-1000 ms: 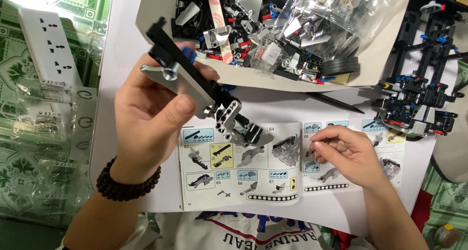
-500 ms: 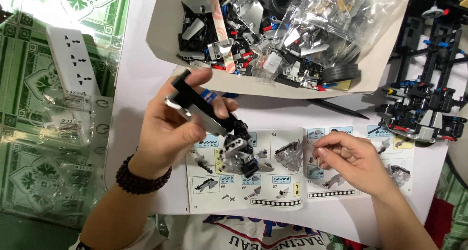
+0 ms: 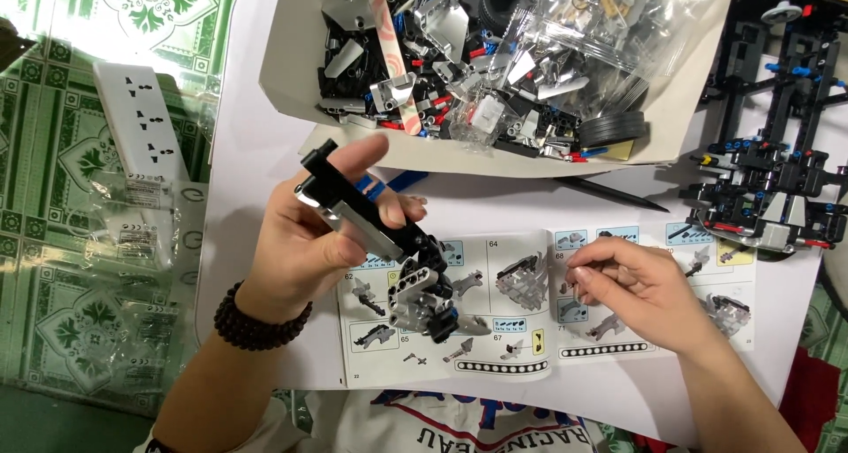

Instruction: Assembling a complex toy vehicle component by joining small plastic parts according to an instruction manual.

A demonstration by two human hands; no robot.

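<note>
1. The left hand [image 3: 309, 241] holds a half-built brick model [image 3: 389, 250] up off the table, above the left page of the open instruction booklet [image 3: 495, 307]. Thumb on the near side, fingers wrapped behind, closed firmly round the long black-and-grey beam at the top.
2. The model hangs down and to the right out of the grip: the beam sits in the palm, and the knuckle-like cluster of grey, black and blue pieces dangles below the fingers, over the printed steps.
3. Handling, as I judge it: light, hard plastic, rigid in each piece but only pressed together at the joints. The hanging cluster looks like it could pivot or pop off if squeezed or knocked. Smooth panels, a bit slippery.
4. Best hold looks to be where the hand already has it, along the straight beam, leaving the jointed end free.
5. The right hand [image 3: 632, 285] rests on the right page of the booklet, fingertips pinched narrowly together. Whether a small piece sits between them I cannot tell.
6. Nearby: a cardboard tray [image 3: 291, 91] heaped with loose pieces and clear bags, beyond the booklet; a larger black frame [image 3: 768, 162] at the far right; a white power strip [image 3: 141, 126] on the left.
</note>
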